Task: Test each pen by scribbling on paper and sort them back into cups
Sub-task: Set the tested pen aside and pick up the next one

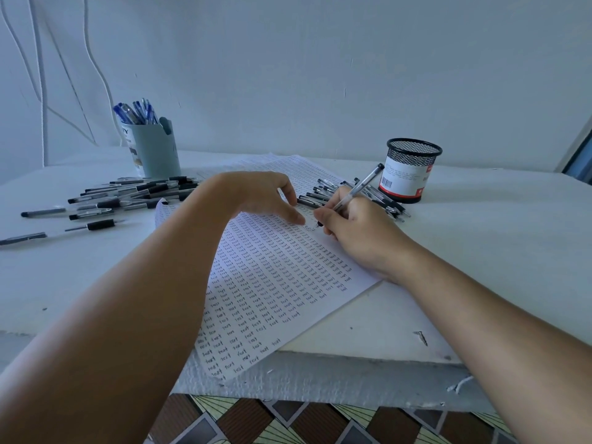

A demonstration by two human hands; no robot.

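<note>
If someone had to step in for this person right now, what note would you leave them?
Right hand grips a clear black-capped pen, tip on the white sheet of paper filled with "test".
Left hand rests its fingers on that sheet.
Grey cup already holds blue pens; black mesh cup shows none.
Left: loose black pens lie left of the sheet and beside the mesh cup; which are tested cannot be told.

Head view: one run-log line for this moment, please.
phase: testing pen | right hand: grips pen, tip on paper | left hand: fingers on paper | mesh cup: no pens seen
</note>
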